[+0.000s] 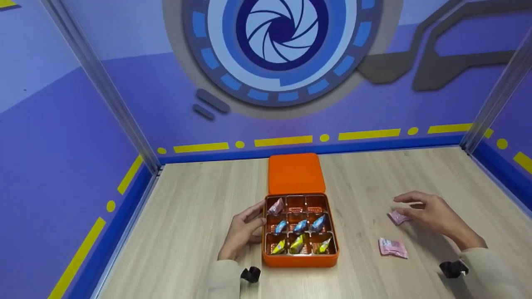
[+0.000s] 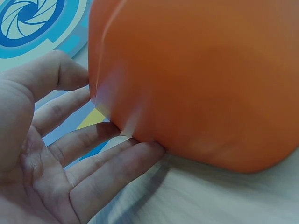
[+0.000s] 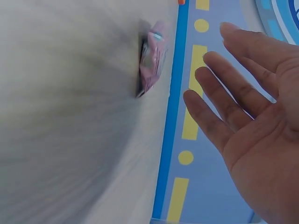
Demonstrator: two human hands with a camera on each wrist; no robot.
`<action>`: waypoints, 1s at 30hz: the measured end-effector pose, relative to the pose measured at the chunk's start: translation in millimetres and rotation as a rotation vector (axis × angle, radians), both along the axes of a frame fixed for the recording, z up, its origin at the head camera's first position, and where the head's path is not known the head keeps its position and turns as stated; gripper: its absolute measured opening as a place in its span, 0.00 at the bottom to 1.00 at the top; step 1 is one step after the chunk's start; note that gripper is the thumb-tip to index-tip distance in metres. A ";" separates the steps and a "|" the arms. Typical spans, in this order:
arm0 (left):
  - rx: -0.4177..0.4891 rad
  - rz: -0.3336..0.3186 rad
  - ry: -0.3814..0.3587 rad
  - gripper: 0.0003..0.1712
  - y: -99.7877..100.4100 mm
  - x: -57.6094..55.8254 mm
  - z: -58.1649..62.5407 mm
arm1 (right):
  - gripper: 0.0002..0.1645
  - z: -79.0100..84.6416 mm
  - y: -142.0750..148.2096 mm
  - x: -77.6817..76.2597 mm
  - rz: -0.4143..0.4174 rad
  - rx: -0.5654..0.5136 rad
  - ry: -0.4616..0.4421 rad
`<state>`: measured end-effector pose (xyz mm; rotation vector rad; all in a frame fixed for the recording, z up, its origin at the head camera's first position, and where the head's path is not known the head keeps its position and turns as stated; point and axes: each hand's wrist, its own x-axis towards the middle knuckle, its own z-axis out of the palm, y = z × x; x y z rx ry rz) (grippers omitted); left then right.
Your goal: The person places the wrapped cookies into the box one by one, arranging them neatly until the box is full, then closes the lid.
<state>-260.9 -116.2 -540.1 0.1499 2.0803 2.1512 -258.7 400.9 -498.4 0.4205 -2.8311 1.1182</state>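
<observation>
My left hand (image 1: pixel 242 230) rests against the left wall of an orange box (image 1: pixel 300 261), its fingers and thumb touching the side. In the left wrist view the fingertips meet the box's edge. A divided tray inside has a pink wrapped candy (image 1: pixel 276 206) in the back left compartment, blue candies (image 1: pixel 300 226) across the middle row and yellow candies (image 1: pixel 297 245) along the front row. Over a pink candy (image 1: pixel 399 216) on the table, my right hand (image 1: pixel 432 214) hovers with fingers spread, apart from it in the right wrist view. Another pink candy (image 1: pixel 393 248) lies nearer me.
Behind the box lies its orange lid (image 1: pixel 296 173), flat on the wooden table (image 1: pixel 199 207). A printed purple wall (image 1: pixel 282 124) stands at the back, with side panels left and right joined by metal posts (image 1: pixel 120 108).
</observation>
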 end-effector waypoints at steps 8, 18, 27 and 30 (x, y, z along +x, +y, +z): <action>0.007 -0.002 0.012 0.33 0.2 -0.6 -1.4 | 0.18 -7.5 8.6 1.5 0.025 0.040 -0.019; 0.004 0.013 0.018 0.34 0.6 0.1 0.1 | 0.21 -13.4 12.5 2.5 0.039 0.067 -0.099; 0.016 0.010 0.009 0.34 0.4 -0.7 -0.2 | 0.20 -19.3 15.6 2.5 0.101 0.051 -0.011; 0.016 0.013 0.001 0.34 0.6 -0.2 0.2 | 0.20 -20.5 15.9 1.6 0.108 0.052 -0.001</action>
